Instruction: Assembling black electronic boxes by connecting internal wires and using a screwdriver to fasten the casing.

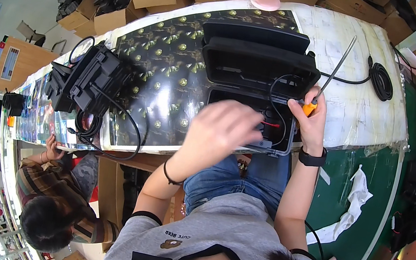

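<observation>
The right hand (309, 120) curls round an orange-handled metal screwdriver (336, 69), I can't tell what the blurry left hand (226, 126) grips, and the open black plastic box (257, 65) below it looks stiff, best held by its rim.

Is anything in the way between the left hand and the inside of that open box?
Nothing visible: the left hand is over the box, whose lid stands open. A black cable curves to the hand's right.

At the worktop's front edge (160, 150), the case (257, 64) is showing matt plastic; the screwdriver's metal shaft (336, 69) is gleaming.
</observation>
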### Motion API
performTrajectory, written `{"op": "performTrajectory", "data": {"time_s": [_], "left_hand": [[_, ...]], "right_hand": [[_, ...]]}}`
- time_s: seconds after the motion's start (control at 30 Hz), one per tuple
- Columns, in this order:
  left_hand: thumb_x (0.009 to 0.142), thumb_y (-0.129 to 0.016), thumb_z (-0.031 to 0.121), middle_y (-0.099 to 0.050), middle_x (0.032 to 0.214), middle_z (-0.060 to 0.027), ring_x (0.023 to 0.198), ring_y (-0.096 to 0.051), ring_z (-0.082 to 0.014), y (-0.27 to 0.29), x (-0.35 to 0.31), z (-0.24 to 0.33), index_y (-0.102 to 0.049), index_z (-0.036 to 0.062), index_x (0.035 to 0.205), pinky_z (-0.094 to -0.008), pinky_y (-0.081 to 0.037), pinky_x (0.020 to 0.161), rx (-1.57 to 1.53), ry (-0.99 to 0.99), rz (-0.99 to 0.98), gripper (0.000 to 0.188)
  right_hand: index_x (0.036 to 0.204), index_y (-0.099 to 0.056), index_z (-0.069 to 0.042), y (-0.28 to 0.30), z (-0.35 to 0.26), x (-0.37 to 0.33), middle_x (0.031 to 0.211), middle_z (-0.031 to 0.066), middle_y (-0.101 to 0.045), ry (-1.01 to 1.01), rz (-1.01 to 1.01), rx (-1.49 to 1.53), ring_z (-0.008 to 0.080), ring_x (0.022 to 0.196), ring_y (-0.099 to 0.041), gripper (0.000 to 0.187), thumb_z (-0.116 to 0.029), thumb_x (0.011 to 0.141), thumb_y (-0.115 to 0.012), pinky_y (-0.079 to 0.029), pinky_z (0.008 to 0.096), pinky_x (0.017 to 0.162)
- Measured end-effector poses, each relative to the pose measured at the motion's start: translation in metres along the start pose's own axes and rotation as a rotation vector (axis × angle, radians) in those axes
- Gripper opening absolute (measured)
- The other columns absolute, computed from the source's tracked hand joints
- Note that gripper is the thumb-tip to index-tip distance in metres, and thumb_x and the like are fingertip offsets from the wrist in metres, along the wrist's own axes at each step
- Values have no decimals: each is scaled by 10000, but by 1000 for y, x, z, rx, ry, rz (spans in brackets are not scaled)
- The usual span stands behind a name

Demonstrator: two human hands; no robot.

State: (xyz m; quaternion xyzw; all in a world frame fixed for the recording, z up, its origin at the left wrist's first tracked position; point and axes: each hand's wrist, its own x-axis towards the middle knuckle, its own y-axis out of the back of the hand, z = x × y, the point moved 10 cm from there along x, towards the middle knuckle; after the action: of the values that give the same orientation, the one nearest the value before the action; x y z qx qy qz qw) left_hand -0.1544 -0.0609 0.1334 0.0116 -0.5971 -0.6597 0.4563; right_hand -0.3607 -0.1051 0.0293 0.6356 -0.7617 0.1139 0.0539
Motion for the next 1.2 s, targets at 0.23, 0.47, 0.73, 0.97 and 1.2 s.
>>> {"op": "performTrajectory", "data": {"time_s": [0.23,0.47,0.73,0.97,1.2], "left_hand": [[819,-654,189,-615,1233,-26,1039,-594,-200,-49,-17,52,-587,114,1387,-345,-504,935,75,-243,-248,577],[799,-627,129,-541,927,-28,905,-574,-197,-57,-11,43,-567,131,1410,-283,-535,708,119,-170,-228,614],[786,-647,143,-645,1065,-17,884,-618,-164,-47,-19,45,-640,125,1312,-277,-536,757,33,-234,-104,526],[810,-816,212,-675,1028,56,913,-617,-152,10,-80,33,-725,197,1072,-325,-485,829,130,-274,396,278],[706,-890,50,-587,938,-84,804,-599,-200,11,-115,-64,-596,38,975,-311,-504,686,-266,454,388,399]], "right_hand": [[829,-434,-126,0,3,2,817,-48,-443,13,20,-9,35,725,-420,388,40,826,-786,-363,202,653],[926,-450,-113,-1,-4,3,894,-29,-484,9,-44,-41,31,716,-507,434,-19,786,-850,-426,173,619],[1095,-394,-132,-3,-50,2,1415,153,-500,69,38,277,69,845,-635,836,-692,670,-844,-489,163,518],[1200,-474,-109,-13,-70,1,1369,147,-561,71,-30,28,106,1070,-564,648,-222,715,-890,-499,194,740],[1264,-525,-78,-24,-63,7,1442,151,-536,87,-135,-55,195,1245,-546,647,-165,705,-838,-476,300,980]]}}
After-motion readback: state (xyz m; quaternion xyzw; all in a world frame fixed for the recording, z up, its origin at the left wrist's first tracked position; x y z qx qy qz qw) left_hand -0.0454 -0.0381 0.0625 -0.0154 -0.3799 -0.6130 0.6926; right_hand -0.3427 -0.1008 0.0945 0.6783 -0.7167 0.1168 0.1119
